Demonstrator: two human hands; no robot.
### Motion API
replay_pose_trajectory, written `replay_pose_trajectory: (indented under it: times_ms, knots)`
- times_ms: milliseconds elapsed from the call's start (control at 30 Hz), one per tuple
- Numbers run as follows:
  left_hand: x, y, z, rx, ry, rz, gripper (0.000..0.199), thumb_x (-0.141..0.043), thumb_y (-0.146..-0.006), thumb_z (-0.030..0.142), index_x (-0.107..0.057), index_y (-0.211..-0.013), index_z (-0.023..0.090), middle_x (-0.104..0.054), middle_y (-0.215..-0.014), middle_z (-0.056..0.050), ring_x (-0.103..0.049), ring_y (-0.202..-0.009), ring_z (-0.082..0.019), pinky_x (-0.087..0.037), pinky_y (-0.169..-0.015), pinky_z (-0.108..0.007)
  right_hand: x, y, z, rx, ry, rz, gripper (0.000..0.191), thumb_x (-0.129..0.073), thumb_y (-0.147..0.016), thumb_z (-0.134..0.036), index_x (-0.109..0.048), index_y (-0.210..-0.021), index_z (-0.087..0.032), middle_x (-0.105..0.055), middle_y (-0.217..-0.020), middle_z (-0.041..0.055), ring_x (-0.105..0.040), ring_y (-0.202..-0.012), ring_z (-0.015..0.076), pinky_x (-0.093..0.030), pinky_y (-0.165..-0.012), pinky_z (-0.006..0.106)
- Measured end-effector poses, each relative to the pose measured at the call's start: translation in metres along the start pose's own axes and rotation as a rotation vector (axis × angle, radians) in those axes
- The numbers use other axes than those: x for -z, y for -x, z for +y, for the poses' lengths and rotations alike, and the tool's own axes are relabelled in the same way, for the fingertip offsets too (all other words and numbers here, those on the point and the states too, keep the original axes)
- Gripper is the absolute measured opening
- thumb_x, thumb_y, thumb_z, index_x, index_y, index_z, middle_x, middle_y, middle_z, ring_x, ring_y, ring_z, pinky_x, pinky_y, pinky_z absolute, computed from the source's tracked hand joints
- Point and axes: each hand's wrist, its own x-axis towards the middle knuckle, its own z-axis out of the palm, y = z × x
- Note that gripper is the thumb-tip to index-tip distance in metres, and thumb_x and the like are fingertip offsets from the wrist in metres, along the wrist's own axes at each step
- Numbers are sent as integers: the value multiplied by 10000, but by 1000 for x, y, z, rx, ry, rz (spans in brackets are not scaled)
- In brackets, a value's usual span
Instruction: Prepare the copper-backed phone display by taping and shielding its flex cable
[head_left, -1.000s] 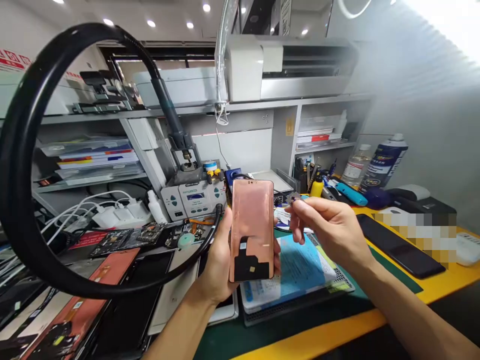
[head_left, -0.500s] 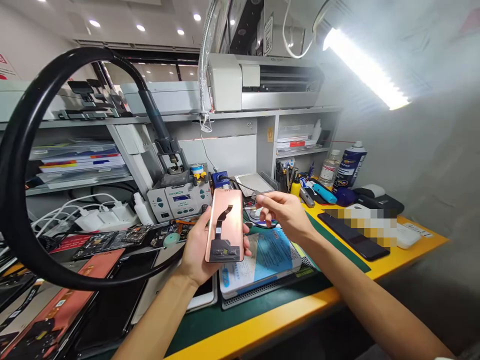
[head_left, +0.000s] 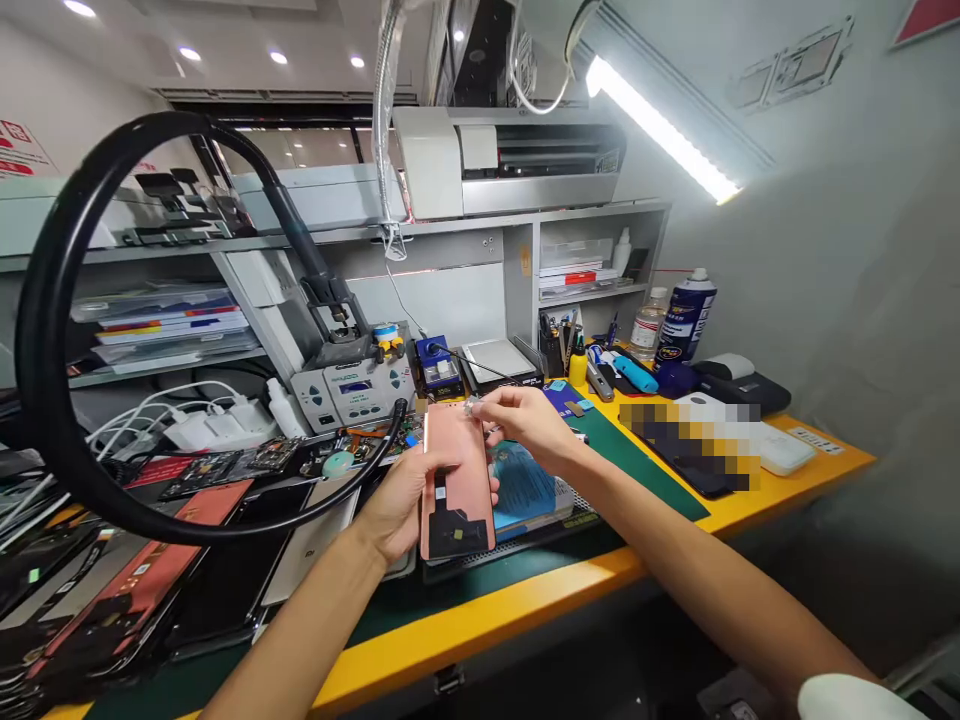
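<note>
Left hand (head_left: 394, 510) cups a pink phone (head_left: 456, 490), back side up, just beside a blue booklet (head_left: 523, 490), while my right hand (head_left: 527, 425) pinches a tiny shiny bit (head_left: 471, 406) near its top edge.

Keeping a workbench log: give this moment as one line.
left hand: holds copper-backed phone display | right hand: pinches small metal part | below: blue printed sheet

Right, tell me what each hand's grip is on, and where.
The left hand cradles a copper-backed phone screen around its middle, by the long edges. The right hand pinches a small metal piece between fingertips; too small to identify.
</note>
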Motion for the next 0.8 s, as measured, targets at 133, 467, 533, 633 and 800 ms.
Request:
replay_pose_trajectory:
  times_ms: [133, 467, 533, 633, 800]
  knots:
    - [-3, -1, 6, -41, -69, 35, 254, -646, -842, 196, -643, -1085, 123, -751, -844, -102, -725, -690, -210, -605, -677, -333, -9, 6, -1, 11, 16, -23, 162, -639, -923, -278, -659, -925, -117, -670, -854, 19, -644, -708, 128, -554, -645, 283]
    - [-1, 2, 19, -40, -223, -85, 384, -651, -858, 244, -634, -1219, 114, -718, -1121, -205, -728, -833, -294, -599, -714, -407, 31, 10, -26, 127, -50, 146, 176, -742, -725, -251, -619, -665, -139, -707, -694, 38, -678, -578, 141, -504, -479, 203]
    - [1, 4, 15, -27, -240, -125, 363, -636, -865, 237, -650, -1206, 115, -697, -1175, -207, -719, -883, -298, -592, -740, -396, 37, 13, -29, 83, -34, 85, 172, -743, -714, -219, -605, -653, -138, -702, -659, 45, -675, -524, 153, -502, -448, 214]
    - [4, 7, 9, -30, -246, -161, 309, -620, -870, 233, -676, -1166, 162, -703, -1167, -151, -715, -888, -284, -582, -776, -397, 34, 15, -31, -1, -29, -46, 155, -744, -712, -214, -612, -679, -138, -714, -672, 54, -683, -504, 177, -510, -436, 237]
    - [7, 10, -1, 2, -176, -129, 242, -621, -859, 249, -728, -1057, 159, -739, -995, -122, -714, -831, -271, -582, -709, -354, 22, 13, -28, -62, -93, -124, 133, -726, -745, -231, -623, -712, -154, -647, -551, -9, -633, -474, 139, -521, -469, 241]
